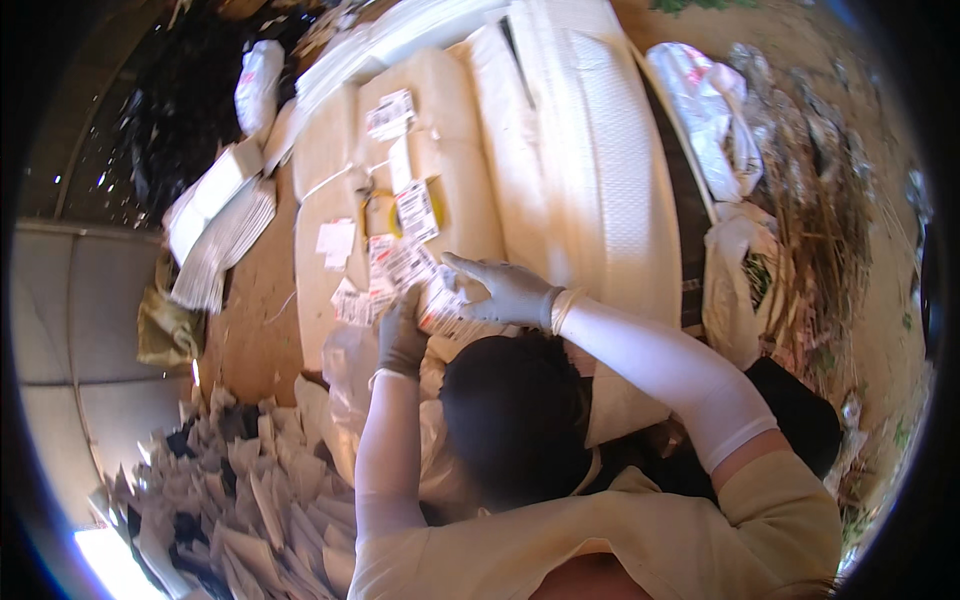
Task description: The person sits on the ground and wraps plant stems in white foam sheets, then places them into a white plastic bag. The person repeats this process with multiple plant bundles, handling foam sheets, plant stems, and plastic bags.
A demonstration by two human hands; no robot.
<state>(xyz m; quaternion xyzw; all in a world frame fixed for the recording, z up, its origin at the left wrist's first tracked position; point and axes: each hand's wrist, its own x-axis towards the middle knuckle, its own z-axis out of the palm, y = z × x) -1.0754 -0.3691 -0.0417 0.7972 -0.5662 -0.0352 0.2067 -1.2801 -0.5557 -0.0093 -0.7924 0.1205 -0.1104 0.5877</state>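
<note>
My left hand (403,335), in a grey glove, is shut on the near edge of a group of white printed labels (407,262) with barcodes and red marks. My right hand (510,294), gloved too, reaches over these labels from the right. Its thumb stands apart from the curled fingers, and whether they pinch a label cannot be made out. The labels lie spread on a beige wrapped bundle (461,180). Among them a yellow ring-shaped thing (394,217) is partly covered. More labels (391,115) rest farther up the bundle, and a blank white slip (335,244) lies left.
White woven material (615,165) adjoins the bundle on the right. Left are folded white sheets (217,217), a white plastic bag (259,88) and black plastic (176,120). A heap of pale crumpled pieces (262,495) fills the lower left. Plastic bags (705,112) and dry stems (817,195) lie right.
</note>
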